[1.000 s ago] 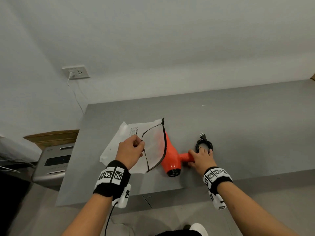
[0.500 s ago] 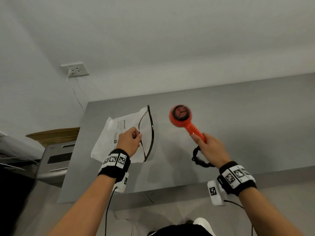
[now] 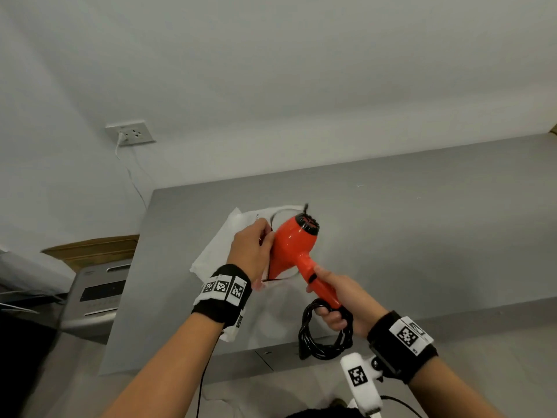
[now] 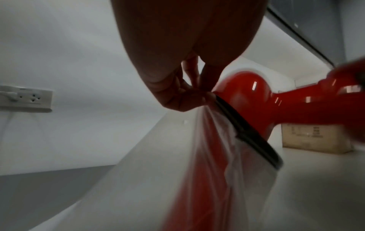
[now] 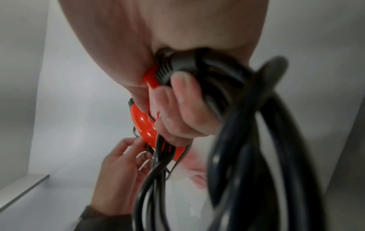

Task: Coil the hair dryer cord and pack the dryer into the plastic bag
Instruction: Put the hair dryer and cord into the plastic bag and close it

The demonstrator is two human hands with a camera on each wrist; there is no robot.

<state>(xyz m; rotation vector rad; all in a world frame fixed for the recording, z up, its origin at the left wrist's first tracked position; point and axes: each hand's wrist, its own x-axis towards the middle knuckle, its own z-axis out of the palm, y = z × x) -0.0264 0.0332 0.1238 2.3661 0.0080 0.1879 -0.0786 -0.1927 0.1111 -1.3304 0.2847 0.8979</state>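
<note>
My left grip (image 3: 251, 251) pinching the plastic bag's (image 3: 217, 251) black rim, my right grip (image 3: 334, 300) closed round the red hair dryer (image 3: 291, 248) handle and coiled cord (image 3: 325, 336), nozzle entering the mouth

Dryer going into the bag

The right hand (image 3: 331, 300) is bringing the hair dryer (image 3: 291, 247) down from mid-air, nose entering the plastic bag (image 3: 217, 251) mouth; the coiled cord (image 3: 324, 333) is dangling lower.

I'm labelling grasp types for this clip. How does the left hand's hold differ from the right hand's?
The left hand pinches the black-rimmed mouth of the translucent white plastic bag with its fingertips; the right hand wraps round the glossy red hair dryer handle. The left hand holds one thing; the right hand also grips the coiled black cord. The left hand stays near the grey table; the right hand is raised. Both are closed on something.
</note>
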